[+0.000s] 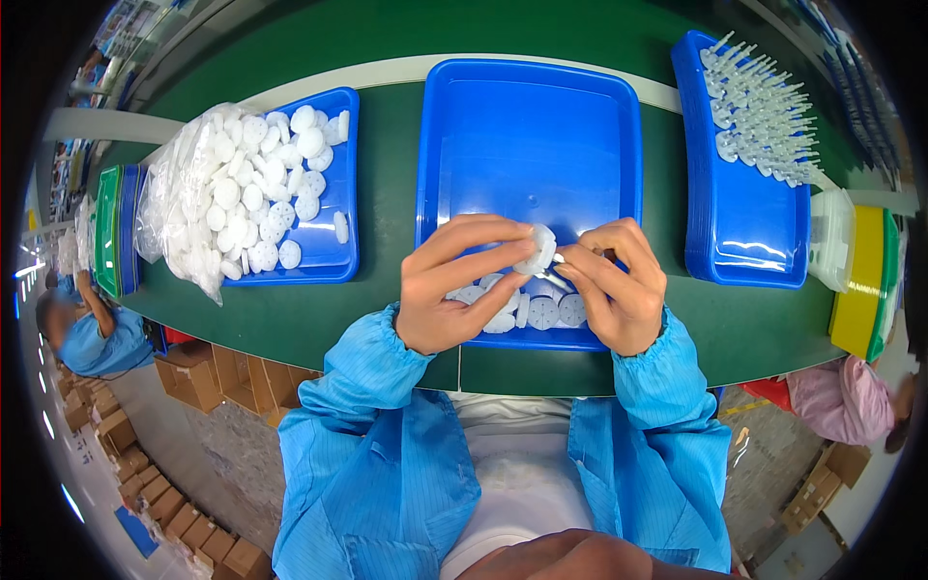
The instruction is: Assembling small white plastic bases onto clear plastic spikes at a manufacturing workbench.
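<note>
My left hand [447,282] pinches a round white plastic disc [535,251] on edge between thumb and fingers, above the near half of a blue tray [532,126]. Close against the disc's right side, the fingers of my right hand [622,287] are closed on a small, thin whitish stem piece [552,279]. The fingertips partly cover this piece, and I cannot tell whether it is joined to the disc. Beneath my hands, several loose white discs [544,312] with small holes lie along the tray's near side.
At left, a blue tray [352,193] holds a clear plastic bag [164,217] and a heap of white discs [256,184]. Stacked blue trays [754,237] at right carry rows of translucent stemmed pieces [759,111]. Beyond them stands a yellow-green bin [860,290]. People sit at both sides.
</note>
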`<state>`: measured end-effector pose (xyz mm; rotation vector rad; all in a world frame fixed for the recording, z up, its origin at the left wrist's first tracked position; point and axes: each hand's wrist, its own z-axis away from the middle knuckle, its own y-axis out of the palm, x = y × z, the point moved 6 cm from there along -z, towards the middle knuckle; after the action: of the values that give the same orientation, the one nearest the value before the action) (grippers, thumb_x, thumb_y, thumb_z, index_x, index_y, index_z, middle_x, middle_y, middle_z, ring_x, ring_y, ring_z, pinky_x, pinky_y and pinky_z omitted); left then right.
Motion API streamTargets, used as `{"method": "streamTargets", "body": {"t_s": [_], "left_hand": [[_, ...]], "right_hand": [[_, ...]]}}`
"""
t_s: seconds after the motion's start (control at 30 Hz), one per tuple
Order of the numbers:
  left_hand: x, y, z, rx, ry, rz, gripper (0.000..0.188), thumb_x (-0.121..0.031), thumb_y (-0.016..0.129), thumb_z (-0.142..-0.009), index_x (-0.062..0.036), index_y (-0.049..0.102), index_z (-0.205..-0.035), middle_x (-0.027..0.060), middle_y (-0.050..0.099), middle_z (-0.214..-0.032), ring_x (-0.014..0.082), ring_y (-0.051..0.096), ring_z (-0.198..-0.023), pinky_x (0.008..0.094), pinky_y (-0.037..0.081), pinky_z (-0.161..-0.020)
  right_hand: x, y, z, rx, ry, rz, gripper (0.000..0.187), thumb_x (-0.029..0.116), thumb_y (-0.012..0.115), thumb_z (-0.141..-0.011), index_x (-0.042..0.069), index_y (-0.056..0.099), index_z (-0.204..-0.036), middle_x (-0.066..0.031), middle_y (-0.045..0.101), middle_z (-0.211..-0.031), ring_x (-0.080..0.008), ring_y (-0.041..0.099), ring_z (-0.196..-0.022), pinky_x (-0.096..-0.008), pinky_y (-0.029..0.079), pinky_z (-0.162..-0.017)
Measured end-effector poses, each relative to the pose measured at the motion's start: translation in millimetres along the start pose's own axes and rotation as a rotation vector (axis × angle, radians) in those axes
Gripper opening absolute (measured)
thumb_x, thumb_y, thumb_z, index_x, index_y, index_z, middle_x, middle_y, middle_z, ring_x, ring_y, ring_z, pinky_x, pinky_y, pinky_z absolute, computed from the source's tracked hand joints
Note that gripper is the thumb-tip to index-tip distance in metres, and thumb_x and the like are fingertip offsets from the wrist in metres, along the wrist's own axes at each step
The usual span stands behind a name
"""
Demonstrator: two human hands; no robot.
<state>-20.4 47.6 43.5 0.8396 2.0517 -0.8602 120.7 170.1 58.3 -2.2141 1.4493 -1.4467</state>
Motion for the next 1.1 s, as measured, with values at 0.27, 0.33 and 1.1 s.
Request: {"method": "streamTargets", "body": {"t_s": [0.27, 0.33, 1.1], "left_hand": [[4.9, 2.2, 9.9, 0.01, 0.066, 0.056, 0.037, 0.008, 0.08, -0.078, -0.0042, 0.078, -0.113, 0.0137, 0.069, -0.121, 0.0298, 0.072, -0.108, 0.0354, 0.062, -0.084], [-3.2, 5.5, 13.0, 0.002, 0.183, -0.028, 0.038, 0.008, 0.079, -0.079, -0.0049, 0.078, -0.114, 0.0132, 0.068, -0.123, 0.0292, 0.072, -0.107, 0.0349, 0.062, -0.083], [9.6, 14.9, 13.3, 0.115, -0.196, 0.016, 0.053, 0.003, 0.08, -0.082, -0.0013, 0.067, -0.133, 0.0192, 0.061, -0.141, 0.0322, 0.067, -0.121, 0.0391, 0.059, -0.091]], "right_hand": [[-1.7, 2.5, 8.9, 0.021, 0.058, 0.028, 0.026, -0.002, 0.086, -0.074, 0.001, 0.077, -0.099, -0.0091, 0.062, -0.086, -0.0246, 0.058, -0.076, -0.0354, 0.046, -0.06], [-0.7, 2.8, 10.6, 0.015, 0.031, 0.04, 0.027, -0.003, 0.085, -0.073, 0.001, 0.076, -0.098, -0.0094, 0.062, -0.085, -0.0245, 0.058, -0.075, -0.0352, 0.046, -0.06], [1.7, -102.6, 9.6, 0.059, 0.14, 0.757, 0.026, -0.003, 0.073, -0.075, 0.006, 0.075, -0.1, -0.0067, 0.068, -0.098, -0.0282, 0.06, -0.099, -0.0441, 0.042, -0.089]]}}
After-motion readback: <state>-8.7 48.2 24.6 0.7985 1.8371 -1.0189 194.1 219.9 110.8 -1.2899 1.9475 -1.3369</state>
